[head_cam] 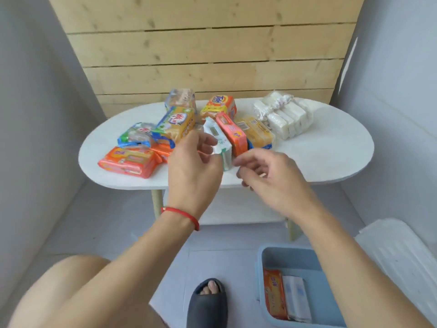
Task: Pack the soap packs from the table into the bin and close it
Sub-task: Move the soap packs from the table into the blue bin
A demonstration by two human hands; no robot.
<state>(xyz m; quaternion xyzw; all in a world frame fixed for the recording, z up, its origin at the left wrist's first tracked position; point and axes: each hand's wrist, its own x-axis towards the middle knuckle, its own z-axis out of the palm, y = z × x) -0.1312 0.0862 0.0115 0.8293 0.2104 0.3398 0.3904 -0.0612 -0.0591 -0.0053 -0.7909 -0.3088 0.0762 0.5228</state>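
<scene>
Several soap packs lie on the white oval table (331,147): an orange pack (127,162) at the front left, a yellow and blue one (177,121), a Tide pack (220,105), a pink-orange pack (231,131) and a white bundle (283,114). A white and green soap pack (216,132) leans in the middle. My left hand (194,166) pinches its near end, thumb on top. Just to its right, my right hand (267,176) hovers with fingers apart and empty. The blue bin (262,263) stands on the floor at the lower right, holding an orange pack (274,292) and a white pack (295,297).
The bin's white lid (402,252) leans to the right of the bin. My foot in a dark slipper (208,301) rests left of the bin, and my knee fills the lower left corner. A wooden plank wall stands behind the table, with grey walls on both sides.
</scene>
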